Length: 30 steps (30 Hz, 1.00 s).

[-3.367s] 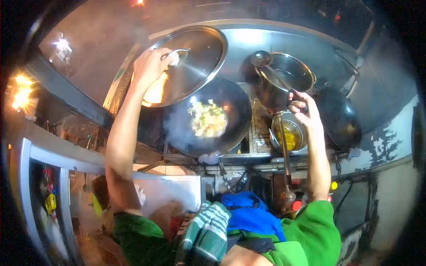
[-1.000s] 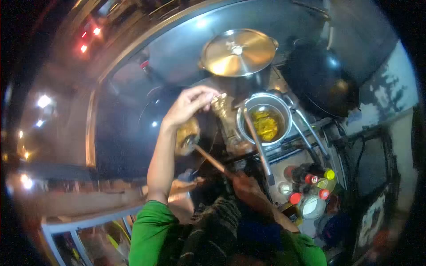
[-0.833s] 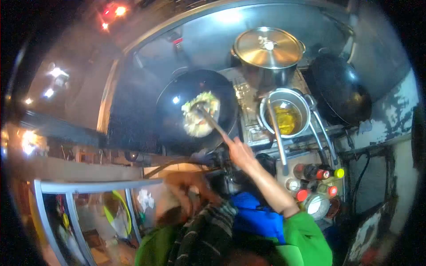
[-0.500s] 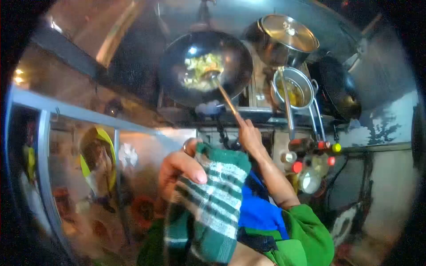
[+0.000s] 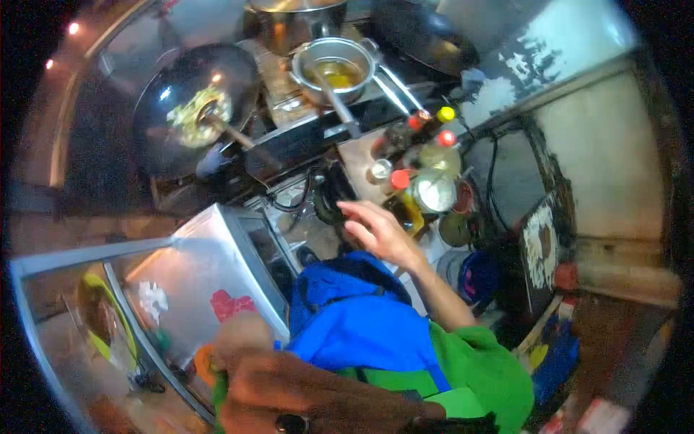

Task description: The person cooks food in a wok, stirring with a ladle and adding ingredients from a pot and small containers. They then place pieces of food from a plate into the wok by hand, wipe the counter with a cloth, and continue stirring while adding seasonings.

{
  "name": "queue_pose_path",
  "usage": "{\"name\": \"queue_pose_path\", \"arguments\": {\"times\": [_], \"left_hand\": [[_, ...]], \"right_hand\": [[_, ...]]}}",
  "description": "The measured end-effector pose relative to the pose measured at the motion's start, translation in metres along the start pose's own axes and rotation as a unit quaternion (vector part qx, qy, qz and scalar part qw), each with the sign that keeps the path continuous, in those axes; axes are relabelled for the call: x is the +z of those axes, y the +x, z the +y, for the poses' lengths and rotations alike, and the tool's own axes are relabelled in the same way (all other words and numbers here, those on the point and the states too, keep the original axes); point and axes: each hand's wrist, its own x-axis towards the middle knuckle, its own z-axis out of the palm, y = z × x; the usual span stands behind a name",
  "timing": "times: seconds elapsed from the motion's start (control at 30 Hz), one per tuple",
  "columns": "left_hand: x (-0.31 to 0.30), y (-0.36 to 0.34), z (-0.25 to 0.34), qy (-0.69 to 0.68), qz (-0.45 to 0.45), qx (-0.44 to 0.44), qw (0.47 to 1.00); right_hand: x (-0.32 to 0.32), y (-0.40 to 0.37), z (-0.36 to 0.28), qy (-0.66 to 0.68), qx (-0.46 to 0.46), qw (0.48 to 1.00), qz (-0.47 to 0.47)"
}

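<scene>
My right hand [image 5: 376, 233] is empty, its fingers apart, below the bottles and over the gap in front of the stove. My left hand [image 5: 246, 336] is a motion-smeared shape low on the left, and its fingers cannot be made out. The green checked cloth is not visible. In the black wok [image 5: 163, 134] lies pale green food [image 5: 189, 134], with a wooden-handled ladle [image 5: 235, 134] resting in it, untouched.
Right of the wok, a pot with yellow liquid [image 5: 334, 72] stands before a large pot [image 5: 296, 25]. Capped bottles [image 5: 437, 159] and a white-filled jar [image 5: 434, 191] crowd the stove's right end. A steel cabinet [image 5: 202, 267] stands left.
My right hand has let go of the ladle and come back toward the bottles. My left hand has dropped lower left, and the cloth is out of sight. The view has swung right.
</scene>
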Motion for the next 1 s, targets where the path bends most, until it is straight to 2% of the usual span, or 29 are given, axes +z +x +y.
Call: {"name": "queue_pose_path", "arguments": {"times": [0.03, 0.07, 0.1, 0.17, 0.2, 0.23, 0.3, 0.33, 0.37, 0.43, 0.5, 0.53, 0.57, 0.6, 0.63, 0.67, 0.7, 0.73, 0.8, 0.83, 0.9, 0.93, 0.97, 1.0], "left_hand": [[0.012, -0.011, 0.0, 0.05, 0.064, -0.003, 0.997], [-0.039, 0.01, -0.007, 0.016, -0.283, 0.015, 0.959], [-0.024, 0.004, -0.011, 0.007, -0.297, 0.0, 0.955], [0.007, -0.009, -0.019, -0.061, -0.378, -0.092, 0.919], [0.013, -0.018, -0.027, -0.049, -0.385, -0.036, 0.921], [0.024, -0.03, -0.038, -0.04, -0.391, -0.036, 0.919], [0.044, -0.055, -0.056, -0.164, -0.401, 0.0, 0.901], [0.047, -0.054, -0.058, -0.167, -0.457, -0.006, 0.874], [0.04, -0.059, -0.048, -0.171, -0.499, -0.139, 0.838], [0.054, -0.041, -0.073, -0.133, -0.666, -0.041, 0.733], [0.046, -0.043, -0.088, -0.048, -0.758, -0.008, 0.65], [0.037, -0.055, -0.104, -0.047, -0.742, -0.033, 0.668], [0.024, -0.061, -0.11, 0.016, -0.773, -0.12, 0.623], [0.016, -0.066, -0.119, 0.06, -0.725, -0.206, 0.654], [0.003, -0.07, -0.127, 0.114, -0.691, -0.303, 0.647], [-0.014, -0.078, -0.137, 0.162, -0.623, -0.398, 0.654], [-0.036, -0.093, -0.147, 0.229, -0.539, -0.444, 0.678], [-0.068, -0.109, -0.163, 0.244, -0.466, -0.482, 0.701], [-0.107, -0.125, -0.172, 0.305, -0.38, -0.492, 0.722], [-0.134, -0.134, -0.177, 0.322, -0.346, -0.49, 0.733], [-0.181, -0.147, -0.184, 0.357, -0.317, -0.501, 0.722], [-0.175, -0.146, -0.178, 0.349, -0.285, -0.516, 0.728], [-0.174, -0.144, -0.174, 0.331, -0.255, -0.553, 0.721], [-0.184, -0.147, -0.179, 0.337, -0.262, -0.543, 0.723]], "right_hand": [[-0.011, -0.021, 0.004, 0.015, 0.042, 0.999, -0.001], [-0.021, -0.037, 0.006, 0.04, 0.086, 0.995, 0.006], [-0.034, -0.055, 0.009, 0.069, 0.13, 0.989, 0.011], [-0.046, -0.087, 0.03, 0.076, 0.126, 0.985, 0.089], [-0.05, -0.104, 0.039, 0.074, 0.157, 0.975, 0.136], [-0.057, -0.118, 0.05, 0.074, 0.183, 0.964, 0.179], [-0.069, -0.149, 0.083, 0.158, 0.258, 0.903, 0.304], [-0.075, -0.164, 0.109, 0.171, 0.239, 0.882, 0.368], [-0.085, -0.172, 0.132, 0.184, 0.217, 0.857, 0.43], [-0.111, -0.172, 0.154, 0.118, 0.252, 0.828, 0.488], [-0.13, -0.168, 0.184, 0.131, 0.23, 0.818, 0.512], [-0.14, -0.159, 0.196, 0.144, 0.203, 0.812, 0.528], [-0.151, -0.152, 0.207, 0.12, 0.183, 0.83, 0.512], [-0.161, -0.144, 0.227, -0.02, 0.191, 0.853, 0.485], [-0.17, -0.13, 0.235, -0.075, 0.2, 0.855, 0.474], [-0.177, -0.116, 0.253, -0.15, 0.205, 0.849, 0.462], [-0.181, -0.107, 0.274, -0.226, 0.21, 0.839, 0.448], [-0.181, -0.104, 0.293, -0.225, 0.208, 0.838, 0.451], [-0.184, -0.097, 0.322, -0.145, 0.219, 0.897, 0.356], [-0.185, -0.098, 0.312, -0.145, 0.219, 0.895, 0.36], [-0.188, -0.108, 0.275, -0.059, 0.206, 0.929, 0.302], [-0.189, -0.113, 0.262, -0.14, 0.199, 0.925, 0.29], [-0.187, -0.124, 0.245, -0.142, 0.245, 0.904, 0.319], [-0.184, -0.137, 0.247, -0.14, 0.248, 0.89, 0.357]]}}
